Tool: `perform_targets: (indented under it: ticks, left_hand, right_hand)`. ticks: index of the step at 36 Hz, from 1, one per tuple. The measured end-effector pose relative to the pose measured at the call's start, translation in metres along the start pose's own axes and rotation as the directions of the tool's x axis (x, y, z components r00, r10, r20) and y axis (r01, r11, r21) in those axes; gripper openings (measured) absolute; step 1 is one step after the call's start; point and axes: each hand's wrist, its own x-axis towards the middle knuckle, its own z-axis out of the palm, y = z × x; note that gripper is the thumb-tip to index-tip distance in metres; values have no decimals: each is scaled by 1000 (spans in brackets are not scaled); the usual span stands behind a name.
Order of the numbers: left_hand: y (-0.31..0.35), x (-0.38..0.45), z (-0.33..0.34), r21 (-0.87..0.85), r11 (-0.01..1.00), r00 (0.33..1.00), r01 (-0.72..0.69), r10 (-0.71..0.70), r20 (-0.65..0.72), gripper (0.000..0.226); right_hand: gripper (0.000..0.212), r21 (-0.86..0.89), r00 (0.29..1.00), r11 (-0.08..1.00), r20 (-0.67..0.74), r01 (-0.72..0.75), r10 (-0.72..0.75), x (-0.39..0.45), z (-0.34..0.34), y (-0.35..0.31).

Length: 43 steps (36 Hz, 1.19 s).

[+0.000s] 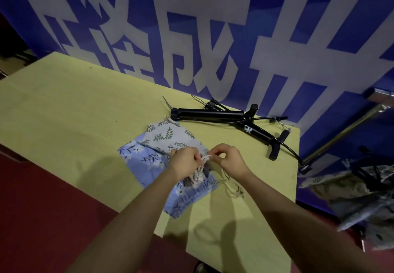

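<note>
The grey pouch [170, 136] is gripped at its gathered mouth by the left hand [185, 159], seemingly so the drawstring [207, 157], pinched by the right hand [229, 161], can be tightened.

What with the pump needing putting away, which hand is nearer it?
Right. The right hand pinches the cord nearer the pump; the left hand grips the pouch farther off.

A grey leafy bag [170, 136] lay on a blue flowery bag [140, 156] on the yellow table [74, 112], its top bunched around a white string [207, 156].
</note>
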Motion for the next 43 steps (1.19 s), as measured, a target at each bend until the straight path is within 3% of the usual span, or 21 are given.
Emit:
perform_targets:
  ticks: [5, 9, 15, 18, 23, 26, 29, 32, 35, 40, 43]
  left_hand:
    - [3, -2, -18, -313, 949, 999, -37, 37, -6, 22]
    - [13, -2, -30, -325, 942, 996, -88, 75, -52, 14]
    - [23, -2, -42, -391, 911, 976, -130, 49, -210, 11]
    - [25, -4, -46, -425, 885, 945, -187, 44, -325, 11]
    - [28, -3, -49, -268, 931, 887, -250, 109, -449, 19]
    - [25, 4, -52, -245, 929, 881, -277, 144, -450, 30]
    - [26, 10, -56, -196, 933, 887, -302, 200, -416, 27]
    - [30, 13, -59, -174, 937, 905, -303, 226, -360, 28]
    - [29, 15, -60, -141, 929, 900, -342, 281, -334, 33]
    - [14, 13, -49, 7, 912, 885, -410, 399, -241, 55]
    - [5, 11, -42, 214, 878, 856, -429, 471, -215, 46]
  right_hand:
    - [25, -19, 994, 995, 46, -98, 99, -4, -8, -6]
    - [51, 16, 988, 988, 24, -151, 150, 4, -7, -10]
    - [16, 64, 988, 990, -87, -123, 128, 13, -12, -33]
    - [19, 109, 987, 990, -126, -86, 99, 17, -17, -46]
    - [13, 199, 986, 980, -162, -11, 43, 19, -26, -53]
    - [2, 282, 996, 959, -92, 27, -1, 17, -30, -56]
    - [22, 368, 998, 927, 0, 64, -69, 17, -29, -59]
    - [31, 276, 998, 959, -9, 65, -65, 23, -24, -62]
    - [3, 164, 989, 979, -98, 124, -109, 30, -22, -61]
    - [19, 150, 969, 984, -241, 92, -54, 38, -26, -60]
    - [21, 109, 968, 992, -247, 70, -41, 42, -27, -56]
